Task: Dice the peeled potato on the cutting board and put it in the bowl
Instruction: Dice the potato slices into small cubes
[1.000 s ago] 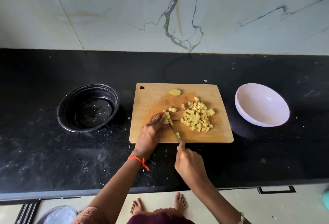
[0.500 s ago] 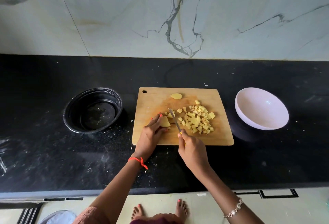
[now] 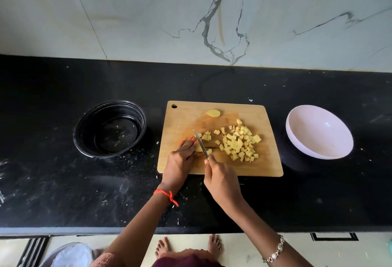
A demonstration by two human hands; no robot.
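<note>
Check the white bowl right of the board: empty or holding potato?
Empty: the white bowl shows only its bare inside; the diced potato lies on the cutting board.

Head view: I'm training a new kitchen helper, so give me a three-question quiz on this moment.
1. True or false: the diced potato lies on the cutting board.
2. The right hand grips: A a peeler, B a knife, C a spoon.
3. Fill in: the left hand holds the potato piece just ___ of the knife.
Key: 1 true; 2 B; 3 left.
</note>
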